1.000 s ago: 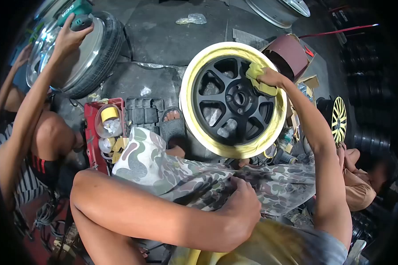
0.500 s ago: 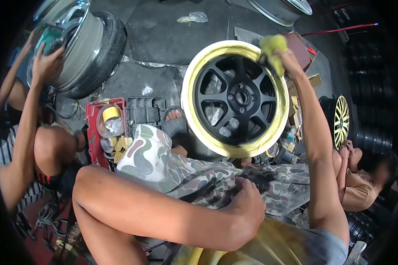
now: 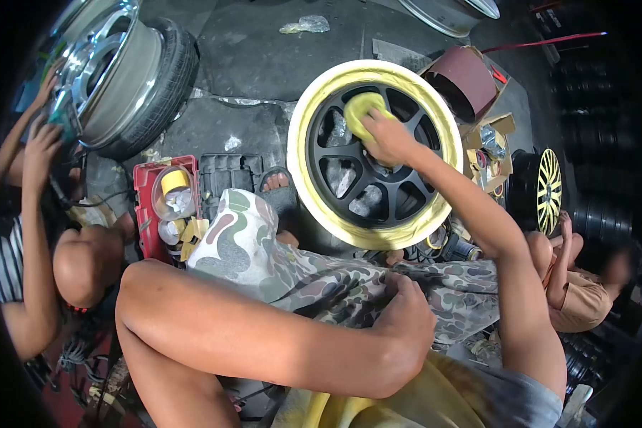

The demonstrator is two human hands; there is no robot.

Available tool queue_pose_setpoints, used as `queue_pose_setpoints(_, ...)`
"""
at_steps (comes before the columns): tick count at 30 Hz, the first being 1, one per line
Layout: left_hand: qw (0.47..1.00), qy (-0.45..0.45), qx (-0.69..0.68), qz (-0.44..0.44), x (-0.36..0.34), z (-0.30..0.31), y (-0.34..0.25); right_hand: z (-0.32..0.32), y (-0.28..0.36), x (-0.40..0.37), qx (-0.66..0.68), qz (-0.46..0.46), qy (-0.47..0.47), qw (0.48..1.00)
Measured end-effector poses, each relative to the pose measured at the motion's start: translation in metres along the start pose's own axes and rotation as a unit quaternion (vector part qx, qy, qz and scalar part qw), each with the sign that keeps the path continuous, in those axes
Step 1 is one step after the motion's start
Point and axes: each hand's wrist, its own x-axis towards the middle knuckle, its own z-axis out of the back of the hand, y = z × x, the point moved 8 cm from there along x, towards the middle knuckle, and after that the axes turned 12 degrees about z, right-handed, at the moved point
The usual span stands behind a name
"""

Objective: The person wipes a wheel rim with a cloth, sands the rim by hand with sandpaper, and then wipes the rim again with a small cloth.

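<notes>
My right hand presses a yellow-green cloth against the upper spokes of a wheel. The wheel has a black spoked centre and a pale yellow rim. Over the camouflage-patterned cloth across my lap, my left hand is closed, with curled fingers; whatever it holds is hidden. That hand is below the wheel and does not touch it.
On the left a person's hand is near a chrome wheel with a tyre. A red tray holds tubs. Open boxes stand right of the wheel. Another person sits at right, near a yellow-spoked wheel.
My right hand and the cloth have moved left and down, from the rim's upper right onto the spokes. The left person's hands have shifted lower. My left hand has hardly moved.
</notes>
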Motion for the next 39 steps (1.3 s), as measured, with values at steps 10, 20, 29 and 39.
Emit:
queue_pose_setpoints(10,0.998,0.024,-0.033,0.046,0.001,-0.015,-0.002,-0.044,0.053,-0.1,0.005,-0.085,0.082,0.993)
queue_pose_setpoints(20,0.998,-0.008,-0.005,0.066,0.005,-0.018,-0.001,-0.034,0.062,-0.046,0.007,-0.074,-0.125,0.989)
queue_pose_setpoints(29,0.999,-0.031,-0.04,0.017,-0.01,-0.012,0.0,-0.023,0.058,-0.141,-0.096,0.059,0.097,0.989)
queue_pose_setpoints(39,0.997,-0.076,0.004,0.031,-0.008,-0.011,0.002,-0.086,0.092,-0.115,0.139,-0.075,0.005,0.987)
